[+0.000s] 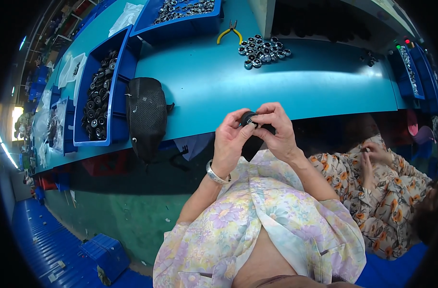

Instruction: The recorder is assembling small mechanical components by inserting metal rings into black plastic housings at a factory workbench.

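Both hands meet just off the near edge of the teal table, around a small round black part [248, 118]. My left hand [230, 140] wears a bracelet at the wrist and grips the part's left side between thumb and fingers. From the other side, my right hand [278, 129] has its thumb and fingertips pressed on the part, fingers closed. The fingers hide much of it, so its exact kind cannot be made out. Farther off on the table lies a cluster of shiny chrome round parts [262, 51], beside pliers with yellow handles [230, 34].
A blue bin [78, 129] of black round parts stands at the left, beside a black mesh bag [147, 113]. Another blue bin [180, 25] holds chrome parts at the back. Blue bins [405, 72] stand far right. A co-worker in an orange-flowered shirt [391, 204] sits at my right.
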Tool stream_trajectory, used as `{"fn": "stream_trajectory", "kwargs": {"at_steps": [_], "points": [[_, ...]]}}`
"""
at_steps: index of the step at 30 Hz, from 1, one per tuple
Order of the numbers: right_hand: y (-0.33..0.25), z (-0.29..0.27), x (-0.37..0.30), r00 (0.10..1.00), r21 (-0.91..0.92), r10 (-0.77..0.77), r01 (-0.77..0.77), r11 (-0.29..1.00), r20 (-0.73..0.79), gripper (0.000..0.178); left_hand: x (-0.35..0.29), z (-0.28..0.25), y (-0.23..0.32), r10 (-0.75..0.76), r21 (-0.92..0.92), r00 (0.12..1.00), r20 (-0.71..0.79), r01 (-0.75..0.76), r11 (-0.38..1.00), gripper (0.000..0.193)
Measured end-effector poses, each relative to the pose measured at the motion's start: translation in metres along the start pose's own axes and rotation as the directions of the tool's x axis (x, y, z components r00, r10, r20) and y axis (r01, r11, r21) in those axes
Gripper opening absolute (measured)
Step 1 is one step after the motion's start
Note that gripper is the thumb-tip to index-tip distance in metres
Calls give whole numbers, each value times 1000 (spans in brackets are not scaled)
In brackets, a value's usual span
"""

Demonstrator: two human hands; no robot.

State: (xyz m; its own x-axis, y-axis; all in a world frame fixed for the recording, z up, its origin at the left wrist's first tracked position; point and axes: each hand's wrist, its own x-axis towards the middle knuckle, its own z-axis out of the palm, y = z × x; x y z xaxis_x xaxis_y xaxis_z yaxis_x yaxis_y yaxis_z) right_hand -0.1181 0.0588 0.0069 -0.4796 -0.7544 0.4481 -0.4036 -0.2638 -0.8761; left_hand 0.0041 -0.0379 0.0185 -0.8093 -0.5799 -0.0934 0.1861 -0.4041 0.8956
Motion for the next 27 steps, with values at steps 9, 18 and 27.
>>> {"fn": "stream_trajectory", "kwargs": {"at_steps": [9, 18, 27], "points": [[-8, 9, -20, 935, 442, 346, -343, 829, 76, 34, -13, 1, 1, 62, 192, 996, 58, -72, 979, 35], [-13, 7, -26, 975, 398, 224, -208, 894, 6, 28, -21, 6, 20, 249, 731, 943, 221, -330, 597, 35], [-5, 21, -30, 911, 455, 413, -362, 814, -13, 15, -22, 11, -8, 397, 834, 911, 109, -302, 463, 26]]}}
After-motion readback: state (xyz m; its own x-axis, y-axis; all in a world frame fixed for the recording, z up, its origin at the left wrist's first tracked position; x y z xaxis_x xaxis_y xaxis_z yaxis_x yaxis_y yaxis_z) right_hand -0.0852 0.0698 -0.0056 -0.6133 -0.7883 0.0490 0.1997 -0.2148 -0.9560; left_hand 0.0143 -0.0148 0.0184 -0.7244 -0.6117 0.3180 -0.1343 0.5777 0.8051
